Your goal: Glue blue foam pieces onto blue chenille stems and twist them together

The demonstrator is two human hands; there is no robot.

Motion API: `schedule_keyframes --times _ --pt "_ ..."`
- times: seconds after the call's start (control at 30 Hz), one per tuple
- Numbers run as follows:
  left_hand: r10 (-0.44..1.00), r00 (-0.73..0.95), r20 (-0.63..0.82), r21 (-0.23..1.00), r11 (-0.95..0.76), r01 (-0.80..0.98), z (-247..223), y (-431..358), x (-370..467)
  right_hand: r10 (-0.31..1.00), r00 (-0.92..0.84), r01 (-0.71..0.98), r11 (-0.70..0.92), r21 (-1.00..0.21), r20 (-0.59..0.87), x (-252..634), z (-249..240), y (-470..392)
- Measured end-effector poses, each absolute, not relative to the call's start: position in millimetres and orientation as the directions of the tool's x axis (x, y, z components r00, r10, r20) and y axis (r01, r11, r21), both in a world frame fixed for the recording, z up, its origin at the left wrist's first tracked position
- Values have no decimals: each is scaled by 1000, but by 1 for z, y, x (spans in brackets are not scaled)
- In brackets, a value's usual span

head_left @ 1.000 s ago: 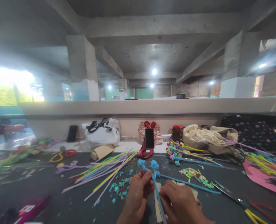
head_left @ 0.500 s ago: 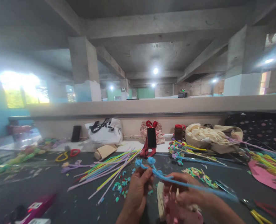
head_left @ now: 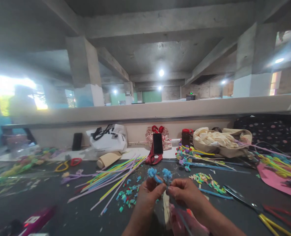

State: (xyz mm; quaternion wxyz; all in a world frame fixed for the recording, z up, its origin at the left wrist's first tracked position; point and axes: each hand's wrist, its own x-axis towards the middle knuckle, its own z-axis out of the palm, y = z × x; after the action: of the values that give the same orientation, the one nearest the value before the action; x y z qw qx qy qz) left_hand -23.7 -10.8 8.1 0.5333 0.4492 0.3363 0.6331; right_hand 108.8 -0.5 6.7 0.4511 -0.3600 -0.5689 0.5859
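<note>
Two fluffy blue flower heads stand up between my hands, a left one and a right one. My left hand pinches the blue piece near the base of the left head. My right hand has thumb and fingers closed on the blue piece just under the right head. The fingertips of both hands nearly meet. Below them a thin stem runs down, blurred, over a pink item. A blue stem shows to the right of my right hand.
Coloured pipe cleaners and small cut bits lie left. More bits, scissors and finished flowers are right. Behind stand a phone, white bag and cloth bag. A magenta tool lies front left.
My right hand has moved left and up, close to my left hand. The blue heads now stand more upright, and the long stem no longer stretches out to the right. A blurred person shape appears by the left window.
</note>
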Motion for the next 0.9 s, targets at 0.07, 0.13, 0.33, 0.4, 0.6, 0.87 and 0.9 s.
schedule_keyframes --times 0.07,0.13,0.33,0.4,0.6,0.87,0.9 --pt "974 -41 221 915 -222 -337 11 -14 -23 945 -315 -119 51 -992 86 109 6 -4" --pt "971 -65 231 922 -240 -305 13 -17 -22 946 -316 -122 31 -992 68 109 5 -5" --pt "967 -84 242 927 -256 -275 13 -17 -22 930 -350 -225 30 -974 109 106 -2 -4" --pt "977 -50 209 929 -214 -301 13 -16 -23 932 -350 -257 3 -966 96 107 -6 -2" --pt "998 38 50 885 -26 -465 14 -15 -27 916 -398 -347 -106 -932 44 110 -14 1" --pt "998 63 -5 897 33 -441 9 -9 -28 890 -455 -334 -164 -928 7 109 -14 -3" --pt "998 62 -3 904 29 -427 9 -7 -29 895 -447 -336 -160 -928 8 109 -14 -4"
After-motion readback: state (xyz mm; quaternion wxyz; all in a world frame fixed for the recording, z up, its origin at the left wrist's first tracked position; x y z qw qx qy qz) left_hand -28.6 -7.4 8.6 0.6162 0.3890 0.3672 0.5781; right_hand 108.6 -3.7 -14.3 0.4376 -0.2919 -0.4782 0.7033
